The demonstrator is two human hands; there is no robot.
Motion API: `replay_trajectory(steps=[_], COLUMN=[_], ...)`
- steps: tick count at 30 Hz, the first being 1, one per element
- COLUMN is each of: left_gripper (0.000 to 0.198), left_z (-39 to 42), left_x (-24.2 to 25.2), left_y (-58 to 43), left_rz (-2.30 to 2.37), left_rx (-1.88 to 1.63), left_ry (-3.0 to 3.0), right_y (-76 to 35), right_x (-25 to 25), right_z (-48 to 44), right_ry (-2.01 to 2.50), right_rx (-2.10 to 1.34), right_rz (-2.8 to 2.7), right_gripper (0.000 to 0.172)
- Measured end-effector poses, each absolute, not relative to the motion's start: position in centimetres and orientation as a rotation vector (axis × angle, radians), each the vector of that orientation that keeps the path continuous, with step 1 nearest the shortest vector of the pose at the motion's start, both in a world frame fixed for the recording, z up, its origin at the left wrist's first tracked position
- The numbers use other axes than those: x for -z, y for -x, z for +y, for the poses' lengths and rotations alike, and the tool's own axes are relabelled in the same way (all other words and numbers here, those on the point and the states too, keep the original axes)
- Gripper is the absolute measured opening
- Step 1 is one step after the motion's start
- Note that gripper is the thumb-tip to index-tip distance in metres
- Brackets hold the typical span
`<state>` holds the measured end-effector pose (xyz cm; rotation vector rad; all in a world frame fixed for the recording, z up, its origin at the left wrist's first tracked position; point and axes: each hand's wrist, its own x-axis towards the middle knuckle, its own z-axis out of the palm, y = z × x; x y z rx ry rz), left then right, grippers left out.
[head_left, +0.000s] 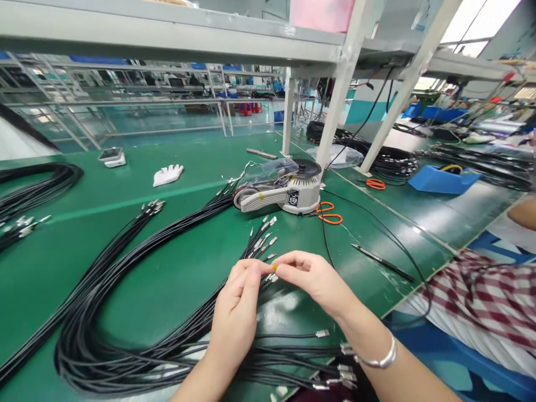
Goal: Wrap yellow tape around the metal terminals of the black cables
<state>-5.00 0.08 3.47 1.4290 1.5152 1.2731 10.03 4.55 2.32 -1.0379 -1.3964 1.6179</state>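
Note:
My left hand (238,304) is closed, thumb and fingers pressed together; what sits between them is hidden. Thumb and forefinger of my right hand (312,279) pinch a small piece of yellow tape (274,267), which also meets the left fingertips. Just behind and beneath the hands lie black cables (218,296) with silver metal connectors (263,239). More cable ends with connectors (345,375) rest below, near the table's front edge. Beyond the hands stands a grey-white round tape dispenser (299,192).
Orange-handled scissors (330,215) lie beside the dispenser, and tweezers (383,262) to the right. A white glove (168,175) and a small grey box (112,157) sit farther back. Shelf posts (339,84) rise from the green table (201,159). A blue tape holder (441,180) stands right.

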Motion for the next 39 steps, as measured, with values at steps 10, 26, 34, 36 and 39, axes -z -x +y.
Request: replay_trajectory(steps=[10, 26, 34, 36, 39], left_gripper=[0.024, 0.024, 0.020, 0.018, 0.015], left_z=[-0.3, 1.8, 3.5, 4.1, 4.0], left_x=[-4.2, 2.4, 2.8, 2.6, 1.8], left_y=[4.4, 4.3, 2.5, 1.9, 1.7], left_rz=[1.672, 1.889, 1.899, 1.888, 1.849], left_rx=[-1.303, -0.405, -0.531, -0.571, -0.651], left_ry=[-1.793, -2.683, -2.611, -2.567, -2.499], right_y=[-13.6, -17.4, -15.5, -15.5, -15.7], right_x=[-1.3, 2.4, 2.8, 2.5, 2.0], right_z=[2.2, 2.0, 4.8, 4.4, 3.3], right_ry=[1.150, 1.262, 1.226, 1.214, 1.218], right_rx=[-1.429, -1.372, -1.304, -1.344, -1.389], right_rz=[-1.198, -1.170, -1.219, -1.195, -1.102], right_gripper=[0.020, 0.027, 0.022, 0.023, 0.026])
